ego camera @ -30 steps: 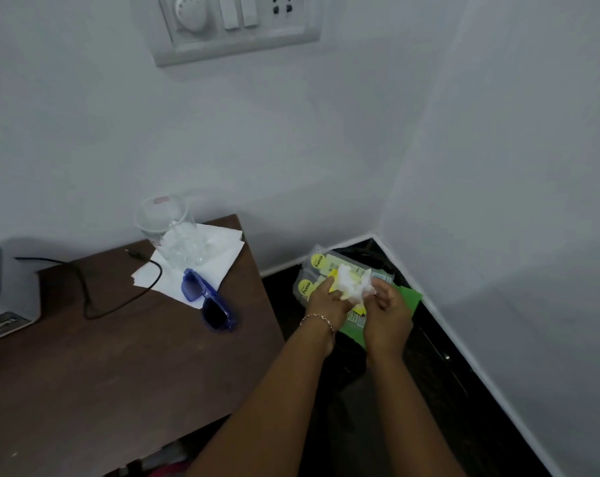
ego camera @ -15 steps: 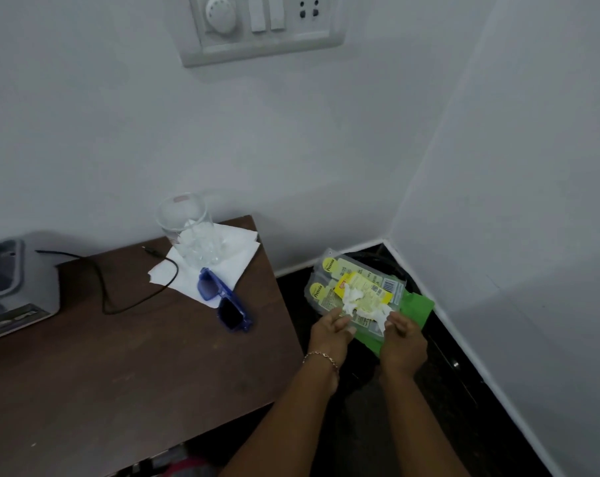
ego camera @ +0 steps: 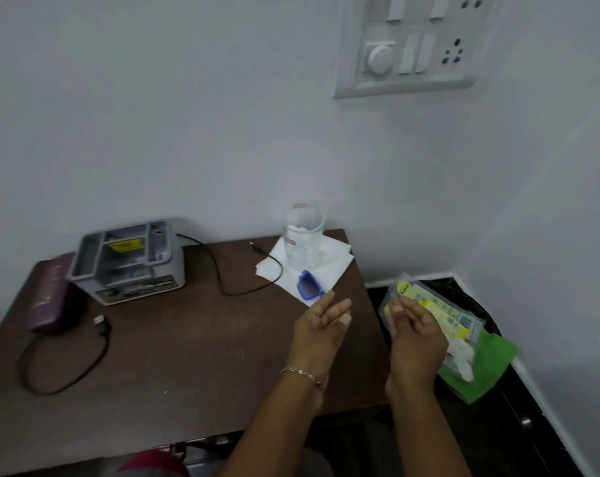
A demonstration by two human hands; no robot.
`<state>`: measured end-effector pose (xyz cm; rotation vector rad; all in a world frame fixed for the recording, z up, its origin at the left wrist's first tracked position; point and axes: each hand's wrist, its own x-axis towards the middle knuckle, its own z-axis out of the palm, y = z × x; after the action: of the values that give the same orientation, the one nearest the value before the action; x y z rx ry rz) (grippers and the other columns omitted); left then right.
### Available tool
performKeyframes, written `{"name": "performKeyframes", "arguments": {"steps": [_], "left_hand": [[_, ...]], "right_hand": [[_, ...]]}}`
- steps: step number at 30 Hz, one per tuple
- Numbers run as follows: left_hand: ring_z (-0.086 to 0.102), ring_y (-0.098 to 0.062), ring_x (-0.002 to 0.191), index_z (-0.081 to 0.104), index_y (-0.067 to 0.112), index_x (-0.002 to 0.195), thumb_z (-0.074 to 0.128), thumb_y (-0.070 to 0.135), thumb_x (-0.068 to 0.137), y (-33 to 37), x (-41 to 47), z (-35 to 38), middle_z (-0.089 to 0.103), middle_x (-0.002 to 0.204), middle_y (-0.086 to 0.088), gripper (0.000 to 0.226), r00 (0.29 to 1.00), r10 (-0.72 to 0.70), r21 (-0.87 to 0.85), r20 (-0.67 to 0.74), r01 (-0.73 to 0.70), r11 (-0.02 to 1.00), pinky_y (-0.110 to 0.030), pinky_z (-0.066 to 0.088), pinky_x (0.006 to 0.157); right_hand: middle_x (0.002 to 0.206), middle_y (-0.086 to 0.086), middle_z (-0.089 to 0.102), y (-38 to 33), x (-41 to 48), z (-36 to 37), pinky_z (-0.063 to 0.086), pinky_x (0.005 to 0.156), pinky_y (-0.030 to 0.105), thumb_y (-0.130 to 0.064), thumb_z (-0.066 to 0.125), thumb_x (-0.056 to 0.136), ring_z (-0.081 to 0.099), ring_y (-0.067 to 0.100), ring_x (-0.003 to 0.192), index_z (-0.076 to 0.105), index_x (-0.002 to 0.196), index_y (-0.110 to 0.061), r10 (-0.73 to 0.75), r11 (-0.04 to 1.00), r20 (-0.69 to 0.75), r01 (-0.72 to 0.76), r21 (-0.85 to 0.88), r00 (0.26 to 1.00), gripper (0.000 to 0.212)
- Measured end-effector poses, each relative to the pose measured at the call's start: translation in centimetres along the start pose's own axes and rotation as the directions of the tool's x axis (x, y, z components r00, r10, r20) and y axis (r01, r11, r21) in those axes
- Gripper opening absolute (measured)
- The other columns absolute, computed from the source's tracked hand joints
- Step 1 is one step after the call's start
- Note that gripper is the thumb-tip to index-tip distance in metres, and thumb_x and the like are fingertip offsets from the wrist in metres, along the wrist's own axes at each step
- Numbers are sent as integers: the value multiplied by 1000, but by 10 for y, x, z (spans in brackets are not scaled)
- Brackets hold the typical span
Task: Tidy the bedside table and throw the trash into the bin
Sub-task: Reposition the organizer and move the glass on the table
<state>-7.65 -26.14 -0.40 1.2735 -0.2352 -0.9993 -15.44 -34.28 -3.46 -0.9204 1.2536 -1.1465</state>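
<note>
My left hand [ego camera: 321, 330] hovers over the right end of the dark wooden bedside table [ego camera: 174, 352], fingers straight and holding nothing. My right hand [ego camera: 417, 335] hangs just past the table's right edge, fingers loosely relaxed and empty. Below and right of it the black-lined bin [ego camera: 477, 306] in the floor corner holds a yellow-labelled plastic wrapper [ego camera: 444, 313], green packaging [ego camera: 491, 364] and crumpled white tissue [ego camera: 462, 359]. On the table's far right corner a clear glass [ego camera: 303, 237] stands on a white napkin [ego camera: 329, 266], with blue sunglasses [ego camera: 308, 287] beside it, partly hidden by my left fingers.
A grey box-shaped device [ego camera: 128, 261] sits at the back of the table with a purple case [ego camera: 50, 297] to its left. A black cable [ego camera: 236, 280] runs from the device toward the napkin; another USB cable [ego camera: 64, 352] loops at the left. White walls close off the corner.
Both hands let go of the crumpled tissue, which now lies in the bin. The hands have pulled back and up; the left is now over the table. The view swung left.
</note>
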Motion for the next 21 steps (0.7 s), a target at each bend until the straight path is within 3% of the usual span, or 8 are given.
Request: {"name": "performKeyframes", "arguments": {"steps": [3, 7, 11, 14, 18, 21], "left_hand": [[60, -13, 108, 48, 14, 129, 53, -3, 88, 27, -21, -63, 68, 102, 6, 45, 987, 101, -10, -128, -103, 995, -27, 44, 99], [55, -17, 114, 44, 10, 132, 48, 0, 90, 55, -47, -147, 63, 114, -3, 43, 916, 174, -46, -362, -204, 978, -20, 47, 89], [50, -14, 116, 43, 7, 135, 49, 3, 92, 78, -41, -214, 53, 127, -2, 43, 719, 294, 103, -630, -298, 949, -27, 39, 99], [46, -22, 126, 41, 7, 136, 49, 13, 94, 94, -22, -250, 46, 138, -5, 44, 613, 321, 161, -722, -303, 939, -38, 35, 108], [40, -17, 129, 39, 8, 138, 43, 21, 96, 117, 2, -277, 42, 141, -2, 44, 625, 345, 246, -700, -242, 939, -25, 30, 105], [38, -28, 133, 43, 2, 134, 41, 27, 96, 123, 16, -288, 42, 144, -12, 45, 685, 313, 298, -658, -145, 944, -38, 30, 110]], "right_hand": [[92, 3, 71, -3, -38, 37, 54, 75, 21, -5, 64, 86, 67, 13, 87, 68, 90, -20, -1, 1000, 129, 0, 10, 992, 16], [96, 2, 73, 7, -89, 89, 53, 84, 30, -9, 66, 84, 68, 13, 93, 70, 87, -23, 60, 998, 311, -60, -10, 949, 15], [98, -2, 72, 24, -122, 149, 51, 93, 33, -12, 63, 85, 66, 12, 95, 70, 89, -24, 60, 991, 412, -6, -132, 909, 14], [117, 2, 67, 23, -142, 189, 43, 92, 22, -18, 58, 89, 59, 8, 99, 65, 114, -13, 50, 970, 508, 79, -230, 860, 26], [142, 5, 48, 26, -158, 225, 33, 107, 27, -27, 49, 96, 45, 17, 129, 43, 138, -9, 77, 911, 651, 211, -354, 755, 46], [146, 8, 43, 31, -158, 239, 30, 106, 28, -30, 39, 99, 39, 22, 135, 38, 141, -10, 107, 846, 698, 304, -438, 708, 47]]}}
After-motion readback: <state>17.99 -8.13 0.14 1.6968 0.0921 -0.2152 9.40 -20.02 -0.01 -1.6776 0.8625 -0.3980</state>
